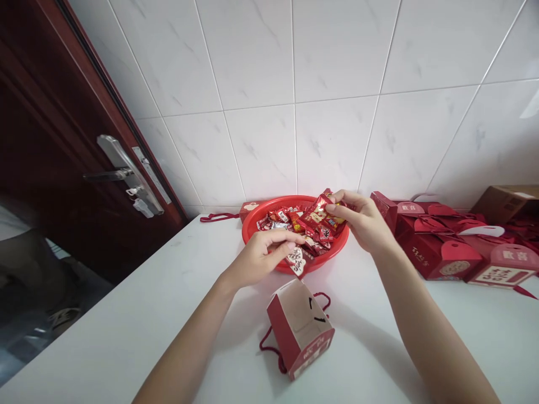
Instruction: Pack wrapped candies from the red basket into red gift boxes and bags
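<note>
A red plastic basket holds many wrapped sweets and snacks and stands by the tiled wall. Above its right side, my right hand pinches a red snack packet between thumb and fingers. My left hand is over the basket's front left edge, thumb and fingers closed on a red and white packet. In front of the basket stands an open red gift box with dark red cord handles; its visible inside shows no sweets.
Several closed red gift boxes are grouped at the right, with a brown cardboard box behind them. A red ribbon lies left of the basket. A dark door with a metal handle is at the left.
</note>
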`<move>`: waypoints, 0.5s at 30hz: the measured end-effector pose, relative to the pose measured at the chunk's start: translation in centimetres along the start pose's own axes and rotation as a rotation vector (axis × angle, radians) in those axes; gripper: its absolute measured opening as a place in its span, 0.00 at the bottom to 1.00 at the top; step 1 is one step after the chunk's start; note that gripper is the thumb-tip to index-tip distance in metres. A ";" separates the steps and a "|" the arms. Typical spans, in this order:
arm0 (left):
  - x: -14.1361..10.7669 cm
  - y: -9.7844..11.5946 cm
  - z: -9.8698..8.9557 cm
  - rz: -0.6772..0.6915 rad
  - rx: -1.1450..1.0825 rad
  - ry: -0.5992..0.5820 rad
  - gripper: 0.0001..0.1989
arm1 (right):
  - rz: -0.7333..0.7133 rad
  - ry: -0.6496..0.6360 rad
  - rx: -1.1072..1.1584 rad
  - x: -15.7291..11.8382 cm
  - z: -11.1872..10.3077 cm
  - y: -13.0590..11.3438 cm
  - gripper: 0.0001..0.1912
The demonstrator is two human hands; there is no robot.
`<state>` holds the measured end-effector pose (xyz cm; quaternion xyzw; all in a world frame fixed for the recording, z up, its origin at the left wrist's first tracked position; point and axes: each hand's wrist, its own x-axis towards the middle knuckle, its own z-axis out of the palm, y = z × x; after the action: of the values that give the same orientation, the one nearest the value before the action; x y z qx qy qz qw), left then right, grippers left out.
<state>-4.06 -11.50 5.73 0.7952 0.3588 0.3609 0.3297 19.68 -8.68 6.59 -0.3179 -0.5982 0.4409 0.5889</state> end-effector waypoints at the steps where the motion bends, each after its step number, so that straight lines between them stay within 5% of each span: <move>1: -0.7 0.9 0.0 0.014 0.030 -0.056 0.13 | -0.019 -0.008 -0.027 -0.5 0.0 -0.7 0.12; 9: -2.7 3.1 1.4 0.100 0.382 -0.393 0.05 | -0.092 -0.065 -0.170 -2.8 1.0 -3.5 0.11; 15: -2.5 2.8 0.2 -0.013 0.559 -0.352 0.05 | -0.120 -0.167 -0.265 -3.3 1.6 -4.2 0.09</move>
<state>-4.18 -15.10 7.00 0.9028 0.3865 0.1035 0.1579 19.07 -13.58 9.17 -0.3189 -0.7157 0.3471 0.5153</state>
